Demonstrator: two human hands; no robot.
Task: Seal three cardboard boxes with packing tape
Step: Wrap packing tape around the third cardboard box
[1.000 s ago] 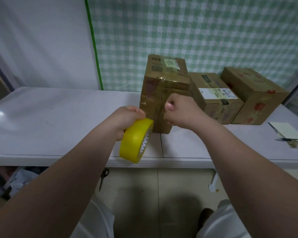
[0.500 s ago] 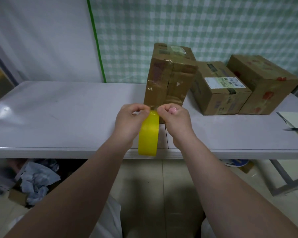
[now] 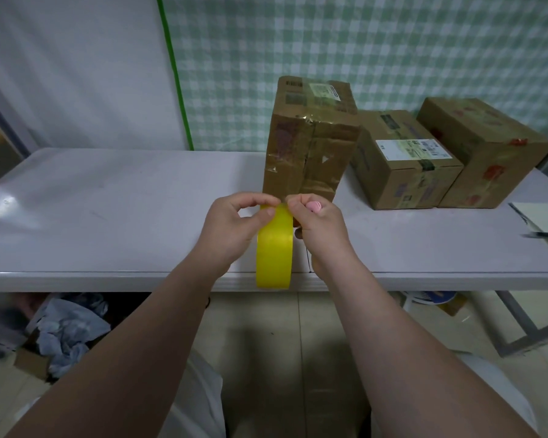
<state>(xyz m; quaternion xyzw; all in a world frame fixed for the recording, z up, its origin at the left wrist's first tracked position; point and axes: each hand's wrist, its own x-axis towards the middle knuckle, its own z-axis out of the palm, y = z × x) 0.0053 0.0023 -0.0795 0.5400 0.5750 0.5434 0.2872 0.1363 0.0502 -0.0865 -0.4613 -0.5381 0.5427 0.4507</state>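
Now we hold tape (image 3: 274,248) before the box (image 3: 310,143).
Left hand (image 3: 231,226) and right hand (image 3: 320,226) pinch its top, fingers curled.

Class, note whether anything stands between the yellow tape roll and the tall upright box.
Nothing visible. The left hand and right hand pinch the tape roll directly in front of the tall box, over the table's near edge.

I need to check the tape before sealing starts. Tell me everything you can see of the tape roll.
The tape roll is bright yellow and glossy, plastic-looking, a wide band seen edge-on, so its core is hidden. It is held upright, in front of the near edge of the table. The left hand pinches its top from one side and the right hand from the other; no loose tape end shows.
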